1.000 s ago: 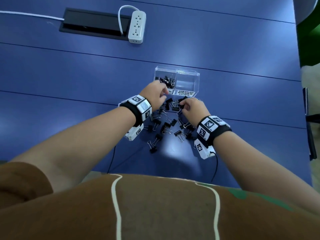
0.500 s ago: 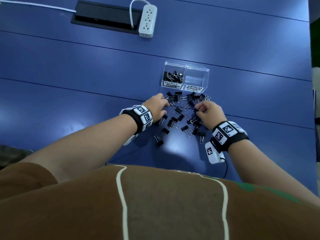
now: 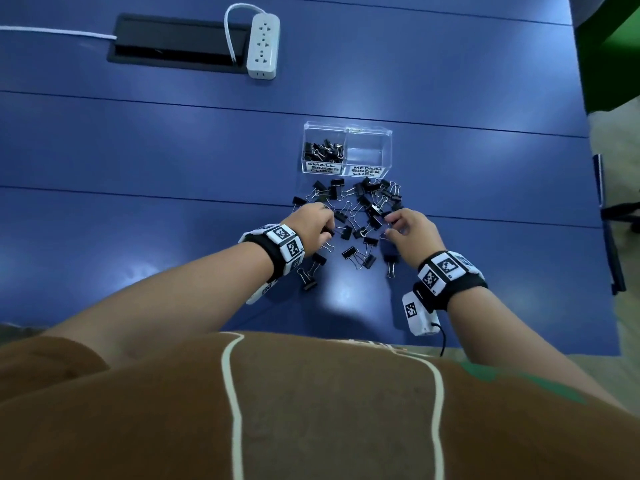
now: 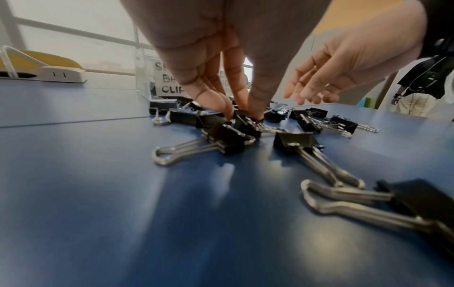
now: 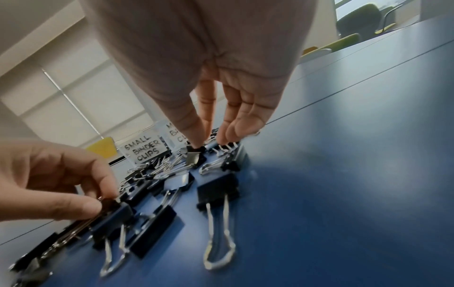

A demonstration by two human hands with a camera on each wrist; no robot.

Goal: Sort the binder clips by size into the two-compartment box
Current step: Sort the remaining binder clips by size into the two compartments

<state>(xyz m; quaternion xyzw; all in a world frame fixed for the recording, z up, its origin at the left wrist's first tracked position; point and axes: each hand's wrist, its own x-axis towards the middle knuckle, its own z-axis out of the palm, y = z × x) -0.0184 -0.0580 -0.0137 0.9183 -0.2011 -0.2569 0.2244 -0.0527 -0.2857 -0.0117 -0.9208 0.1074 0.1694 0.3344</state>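
A clear two-compartment box [image 3: 347, 128] stands on the blue table. Its left half, labelled small, holds several small clips [image 3: 323, 151]; the right half, labelled medium, looks empty. Black binder clips [image 3: 360, 209] lie scattered in front of it. My left hand [image 3: 328, 229] is at the pile's left side, and its thumb and forefinger pinch one clip [image 5: 111, 208]. My right hand [image 3: 389, 221] is at the pile's right side. Its thumb and forefinger come down onto a clip [image 5: 195, 155] and pinch it. The other right fingers hang loosely.
A white power strip [image 3: 263, 46] and a black cable hatch [image 3: 173, 43] sit at the far side of the table. The table's right edge and a dark chair [image 3: 613, 216] are close on the right. A person [image 4: 422, 83] stands in the background.
Both hands have drawn back from the box toward me and lowered into the clip pile. The left hand was at the small compartment a second ago.
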